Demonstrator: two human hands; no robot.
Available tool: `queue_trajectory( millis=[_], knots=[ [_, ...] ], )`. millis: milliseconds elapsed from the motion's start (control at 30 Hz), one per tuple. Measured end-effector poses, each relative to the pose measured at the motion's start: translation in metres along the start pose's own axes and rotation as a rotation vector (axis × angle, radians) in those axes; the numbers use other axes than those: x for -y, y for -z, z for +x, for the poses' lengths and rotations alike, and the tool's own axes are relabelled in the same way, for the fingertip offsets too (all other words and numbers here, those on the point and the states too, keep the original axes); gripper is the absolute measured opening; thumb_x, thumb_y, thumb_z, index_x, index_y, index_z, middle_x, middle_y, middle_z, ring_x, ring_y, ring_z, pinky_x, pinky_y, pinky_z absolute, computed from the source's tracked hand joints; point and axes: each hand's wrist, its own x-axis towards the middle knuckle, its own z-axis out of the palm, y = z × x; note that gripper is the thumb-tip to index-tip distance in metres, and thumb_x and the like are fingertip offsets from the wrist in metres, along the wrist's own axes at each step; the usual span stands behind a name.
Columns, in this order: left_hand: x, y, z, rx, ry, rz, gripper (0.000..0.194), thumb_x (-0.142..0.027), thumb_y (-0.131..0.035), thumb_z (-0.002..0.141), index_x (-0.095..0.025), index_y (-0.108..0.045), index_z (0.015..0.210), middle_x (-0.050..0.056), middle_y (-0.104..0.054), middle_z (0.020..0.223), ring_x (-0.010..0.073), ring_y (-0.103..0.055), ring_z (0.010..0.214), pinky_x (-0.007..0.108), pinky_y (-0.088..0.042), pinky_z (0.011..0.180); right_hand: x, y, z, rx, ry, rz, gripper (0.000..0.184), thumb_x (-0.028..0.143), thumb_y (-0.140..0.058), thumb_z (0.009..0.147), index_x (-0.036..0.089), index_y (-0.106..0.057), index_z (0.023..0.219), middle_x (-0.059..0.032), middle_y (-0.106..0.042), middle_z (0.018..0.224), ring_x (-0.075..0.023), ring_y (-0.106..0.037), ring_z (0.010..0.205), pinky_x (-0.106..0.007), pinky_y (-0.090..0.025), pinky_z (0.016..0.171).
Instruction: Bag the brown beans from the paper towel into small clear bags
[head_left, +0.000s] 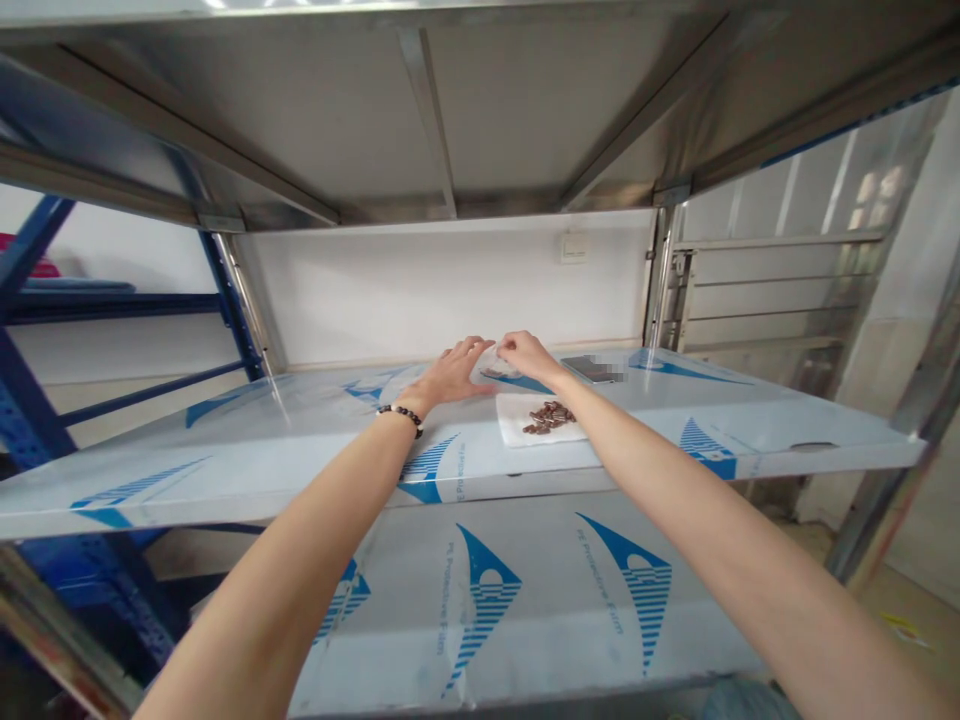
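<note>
My left hand [452, 372] is open, thumb and fingers apart, on the near side of a small see-through thing that looks like a clear plastic bag [491, 362]. My right hand [527, 355] pinches at the upper edge of that bag; the fingertips are partly hidden. A few brownish bits seem to show low in the bag. Nearer the shelf's front edge lies a white paper sheet [514, 425] bearing a pile of small dark brown oblong pieces [550, 416]. My right forearm crosses over the sheet's right side. A dark beaded bracelet [405, 413] circles my left wrist.
The metal shelf [300, 440] is covered in blue-printed protective film. A dark flat object [592, 369], partly blurred, lies right of my hands. Another metal shelf [495, 120] hangs overhead. Blue racking [30, 380] stands at the left, and a white wall [420, 290] closes the back.
</note>
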Motion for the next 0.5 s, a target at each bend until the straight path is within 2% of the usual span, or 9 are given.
queue_trajectory(
  millis=[33,100,167,233,300,367,433,500],
  knots=[
    [0.000,-0.002,0.000,0.008,-0.020,-0.001,0.080,-0.050,-0.072,0.094,-0.023,-0.041,0.163,0.019,-0.048,0.165,0.0352,-0.049,0.150,0.049,-0.041,0.120,0.002,0.001,-0.002,0.038,0.003,0.074,0.013,0.019,-0.060,0.086,0.019,-0.064,0.074,-0.0011,-0.062,0.072,-0.0166,-0.057,0.073,-0.027,-0.040,0.068],
    [-0.002,-0.005,0.003,-0.019,-0.045,-0.014,0.073,-0.040,-0.065,0.100,-0.021,-0.037,0.165,0.018,-0.047,0.166,0.0328,-0.045,0.153,0.048,-0.036,0.125,0.007,0.004,-0.006,0.138,0.005,0.210,0.012,0.022,-0.060,0.086,0.019,-0.063,0.075,-0.0003,-0.059,0.070,-0.0156,-0.054,0.070,-0.026,-0.038,0.062],
    [-0.007,-0.006,0.006,-0.080,-0.039,-0.033,0.061,-0.024,-0.051,0.104,-0.018,-0.039,0.164,0.018,-0.052,0.163,0.0286,-0.048,0.152,0.045,-0.035,0.125,0.010,0.007,-0.008,0.210,-0.013,0.293,0.010,0.022,-0.059,0.087,0.019,-0.063,0.079,-0.0007,-0.058,0.070,-0.0152,-0.053,0.068,-0.025,-0.035,0.056],
    [-0.010,-0.005,0.009,-0.114,-0.018,-0.033,0.057,-0.011,-0.042,0.102,-0.015,-0.047,0.158,0.017,-0.060,0.155,0.0263,-0.054,0.145,0.043,-0.036,0.124,0.010,0.007,-0.008,0.233,-0.029,0.306,0.009,0.021,-0.057,0.088,0.019,-0.063,0.081,-0.0012,-0.059,0.071,-0.0152,-0.053,0.067,-0.025,-0.033,0.054],
    [-0.011,-0.002,0.009,-0.107,-0.008,0.003,0.056,-0.004,-0.038,0.098,-0.015,-0.057,0.149,0.016,-0.067,0.145,0.0265,-0.058,0.138,0.044,-0.037,0.123,0.006,0.005,-0.006,0.196,0.012,0.246,0.011,0.022,-0.057,0.089,0.019,-0.062,0.079,-0.0009,-0.058,0.070,-0.0155,-0.053,0.068,-0.026,-0.035,0.057],
    [-0.009,0.001,0.007,-0.084,0.012,0.056,0.052,-0.003,-0.037,0.098,-0.015,-0.064,0.141,0.015,-0.071,0.135,0.0279,-0.061,0.133,0.044,-0.039,0.120,0.002,0.001,-0.004,0.105,0.127,0.151,0.010,0.025,-0.062,0.090,0.019,-0.061,0.081,-0.0001,-0.060,0.073,-0.0160,-0.055,0.072,-0.026,-0.038,0.064],
    [-0.004,0.004,0.004,-0.077,0.077,0.098,0.046,-0.006,-0.037,0.101,-0.015,-0.066,0.136,0.016,-0.071,0.129,0.0292,-0.063,0.128,0.044,-0.042,0.115,-0.001,-0.004,-0.003,0.036,0.259,0.071,0.010,0.029,-0.066,0.091,0.019,-0.063,0.093,0.0016,-0.061,0.075,-0.0163,-0.056,0.073,-0.027,-0.040,0.070],
    [0.002,0.006,0.001,-0.072,0.166,0.119,0.041,-0.012,-0.037,0.105,-0.014,-0.065,0.134,0.017,-0.071,0.127,0.0304,-0.064,0.125,0.043,-0.045,0.110,-0.002,-0.007,-0.002,0.019,0.338,0.013,0.017,0.028,-0.067,0.093,0.019,-0.065,0.108,0.0040,-0.061,0.075,-0.0163,-0.057,0.071,-0.027,-0.040,0.071]
  ],
)
